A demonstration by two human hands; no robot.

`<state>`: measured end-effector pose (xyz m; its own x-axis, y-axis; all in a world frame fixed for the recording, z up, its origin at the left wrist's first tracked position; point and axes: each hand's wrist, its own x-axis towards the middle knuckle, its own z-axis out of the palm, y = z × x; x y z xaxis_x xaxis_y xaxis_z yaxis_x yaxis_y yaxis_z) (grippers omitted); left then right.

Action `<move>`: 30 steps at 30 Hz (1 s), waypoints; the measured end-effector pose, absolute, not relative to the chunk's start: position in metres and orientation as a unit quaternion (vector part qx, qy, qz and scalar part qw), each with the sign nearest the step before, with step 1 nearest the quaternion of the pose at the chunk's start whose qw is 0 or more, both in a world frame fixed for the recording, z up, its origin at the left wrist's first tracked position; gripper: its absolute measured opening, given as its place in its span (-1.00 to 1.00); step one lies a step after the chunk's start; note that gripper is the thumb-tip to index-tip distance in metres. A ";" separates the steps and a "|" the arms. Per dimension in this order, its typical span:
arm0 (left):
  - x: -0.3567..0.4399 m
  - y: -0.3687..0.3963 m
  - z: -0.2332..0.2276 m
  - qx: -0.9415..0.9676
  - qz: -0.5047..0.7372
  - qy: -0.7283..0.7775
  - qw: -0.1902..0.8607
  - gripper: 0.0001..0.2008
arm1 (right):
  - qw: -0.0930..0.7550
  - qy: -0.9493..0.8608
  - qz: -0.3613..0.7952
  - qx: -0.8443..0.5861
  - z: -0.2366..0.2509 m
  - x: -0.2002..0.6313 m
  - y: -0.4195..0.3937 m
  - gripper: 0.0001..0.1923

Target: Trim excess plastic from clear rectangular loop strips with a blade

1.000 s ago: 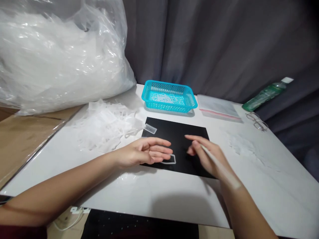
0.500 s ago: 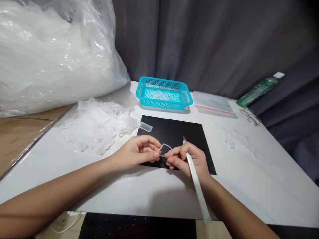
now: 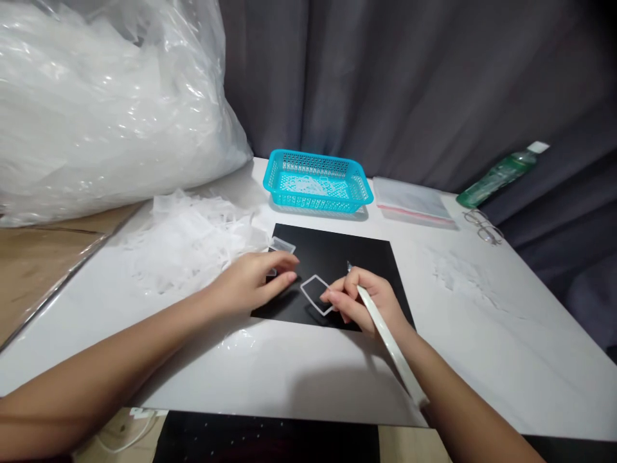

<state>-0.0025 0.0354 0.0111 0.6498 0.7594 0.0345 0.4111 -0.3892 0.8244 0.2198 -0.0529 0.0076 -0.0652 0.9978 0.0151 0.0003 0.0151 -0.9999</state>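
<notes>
My right hand (image 3: 371, 299) pinches one corner of a thin, whitish rectangular frame (image 3: 308, 296), holding it just over the black mat (image 3: 332, 247). A craft knife with a long pale handle (image 3: 385, 337) is also tucked in this hand, its metal tip pointing away from me. To the left, my left hand (image 3: 258, 276) is over the mat's left edge, thumb and fingers apart and holding nothing. Just beyond its fingers lies a small translucent rectangular piece (image 3: 283, 244). Part of another pale piece (image 3: 271, 272) shows under the fingers.
A heap of translucent white pieces (image 3: 187, 241) lies left of the mat. Behind stand a blue basket (image 3: 318, 206) with white rings inside and a large plastic bag (image 3: 110, 116). Clear bags (image 3: 414, 202), a green bottle (image 3: 499, 177), glasses (image 3: 484, 228) and scraps (image 3: 463, 280) are at right.
My left hand has let go of the thin frame and moved left. The frame now hangs from my right hand alone, squared out. The knife's rear end has swung right.
</notes>
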 end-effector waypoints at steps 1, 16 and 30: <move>-0.007 0.044 0.009 0.851 0.203 0.386 0.294 -0.73 | 0.481 -0.533 0.494 -0.491 0.011 0.222 -0.044 -0.61; -0.011 0.074 -0.010 0.897 0.212 0.376 0.091 -0.83 | 0.520 -0.483 0.467 -0.528 0.013 0.225 0.042 -0.50; 0.015 0.021 0.006 0.705 0.168 0.311 0.615 -0.73 | 0.486 -0.506 0.553 -0.450 -0.004 0.225 -0.029 -0.58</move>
